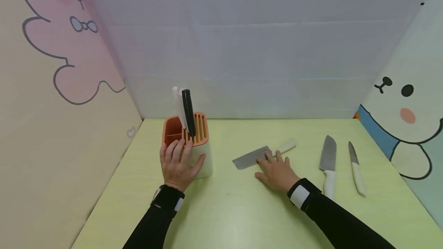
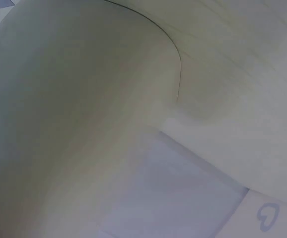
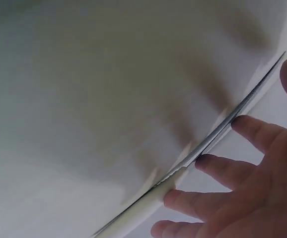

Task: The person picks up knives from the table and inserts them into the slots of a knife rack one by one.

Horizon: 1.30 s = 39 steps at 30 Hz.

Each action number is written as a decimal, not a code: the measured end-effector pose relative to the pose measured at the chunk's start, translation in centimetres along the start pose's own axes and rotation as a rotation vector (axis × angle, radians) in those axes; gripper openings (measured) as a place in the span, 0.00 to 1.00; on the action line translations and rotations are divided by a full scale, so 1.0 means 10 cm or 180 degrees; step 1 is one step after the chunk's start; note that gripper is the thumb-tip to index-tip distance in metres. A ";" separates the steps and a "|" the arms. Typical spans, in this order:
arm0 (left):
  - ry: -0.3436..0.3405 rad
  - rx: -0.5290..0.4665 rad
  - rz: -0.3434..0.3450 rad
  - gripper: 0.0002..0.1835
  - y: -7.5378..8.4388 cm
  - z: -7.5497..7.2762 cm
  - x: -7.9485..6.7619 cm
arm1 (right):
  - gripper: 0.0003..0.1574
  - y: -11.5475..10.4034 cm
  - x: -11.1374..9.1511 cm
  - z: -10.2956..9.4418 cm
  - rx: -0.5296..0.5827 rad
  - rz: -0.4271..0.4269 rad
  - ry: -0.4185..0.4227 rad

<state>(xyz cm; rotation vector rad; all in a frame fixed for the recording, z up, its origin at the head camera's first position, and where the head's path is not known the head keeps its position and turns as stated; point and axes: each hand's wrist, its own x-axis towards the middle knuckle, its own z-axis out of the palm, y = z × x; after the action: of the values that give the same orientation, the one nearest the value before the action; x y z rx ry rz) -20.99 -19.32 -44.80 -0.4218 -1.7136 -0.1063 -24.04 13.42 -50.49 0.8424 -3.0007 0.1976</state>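
Cleaver (image 1: pixel 250 158) lies on the table (image 1: pixel 225 210) at 3 o'clock from the knife block (image 1: pixel 202 160), long axis 8-to-2, blade end toward 8, white handle toward 2. Right hand (image 1: pixel 278 174) has fingers spread, tips touching it around the blade-handle joint, no pinch; left hand (image 1: pixel 178 168) rests on the block's 6 o'clock side, fingers slightly apart over the rim. Wide knife (image 1: pixel 328 155) sits at 3 o'clock from the cleaver, blade toward 12.
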 end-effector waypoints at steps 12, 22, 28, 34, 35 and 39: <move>0.0048 0.0084 -0.0041 0.28 0.02 0.02 0.00 | 0.37 0.58 0.18 -0.50 0.0838 0.0889 0.0179; 0.0034 0.0044 -0.0072 0.28 0.02 0.02 -0.02 | 0.34 0.96 0.32 -0.50 0.1538 0.1217 -0.0369; 0.0027 0.0043 -0.0098 0.28 0.03 0.03 -0.04 | 0.36 0.90 0.37 -0.42 0.1621 0.1311 -0.0458; 0.0007 0.0040 -0.0123 0.28 0.03 0.02 -0.04 | 0.35 0.90 0.45 -0.36 0.1501 0.1413 -0.0376; 0.0006 0.0035 -0.0131 0.28 0.03 0.02 -0.04 | 0.34 0.91 0.47 -0.34 0.1455 0.1421 -0.0367; 0.0010 0.0047 -0.0129 0.28 0.03 0.03 -0.04 | 0.34 0.92 0.53 -0.29 0.1376 0.1552 -0.0322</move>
<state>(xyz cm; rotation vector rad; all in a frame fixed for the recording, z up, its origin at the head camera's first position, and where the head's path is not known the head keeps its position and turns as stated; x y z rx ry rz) -21.12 -19.02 -45.34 -0.3759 -1.7192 -0.1236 -33.39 18.84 -48.39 0.1024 -3.2525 0.8551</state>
